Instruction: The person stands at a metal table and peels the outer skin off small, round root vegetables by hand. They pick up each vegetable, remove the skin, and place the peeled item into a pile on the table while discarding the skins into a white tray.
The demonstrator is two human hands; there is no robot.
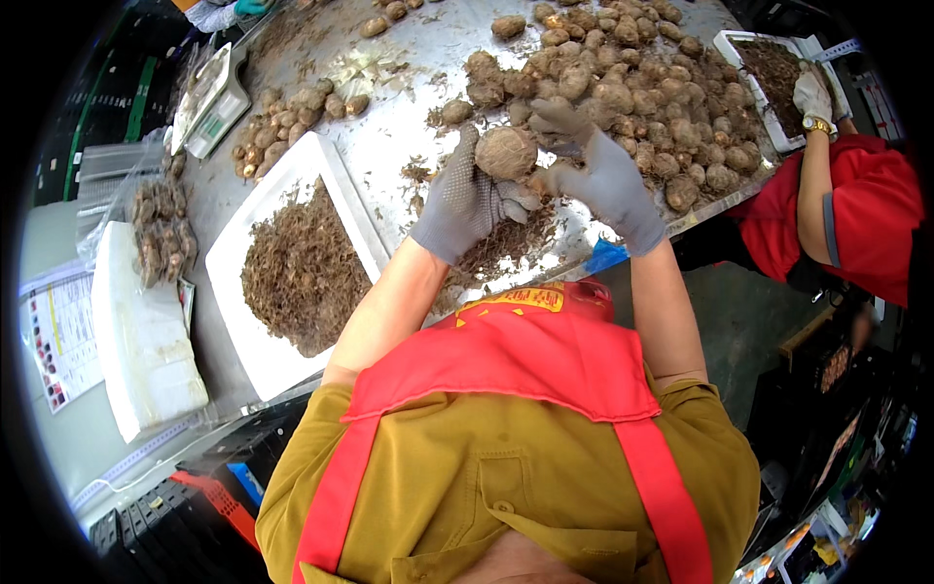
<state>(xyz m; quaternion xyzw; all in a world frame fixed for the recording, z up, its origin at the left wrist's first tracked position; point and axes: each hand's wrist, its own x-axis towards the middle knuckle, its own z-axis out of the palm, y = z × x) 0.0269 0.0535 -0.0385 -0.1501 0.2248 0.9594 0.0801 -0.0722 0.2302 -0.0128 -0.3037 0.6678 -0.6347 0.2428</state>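
A round, brown, fibrous taro corm (506,153) rests in my left hand (467,197), which wears a grey dotted work glove. My right hand (602,175), in a matching glove, is just right of the corm with its fingers spread and partly blurred. Nothing shows in its grasp; whether a fingertip touches the corm is hard to tell. Below both hands, loose brown fibres (514,241) lie on the metal table (394,182). Behind my right hand spreads a large heap of taro corms (642,87).
To the left stands a white foam box (244,343) holding brown fibres. Beyond it are a smaller corm pile (281,128), a weighing scale (219,109) and bagged corms (160,233). At right, a co-worker's gloved hand (811,95) reaches into another foam box (781,135).
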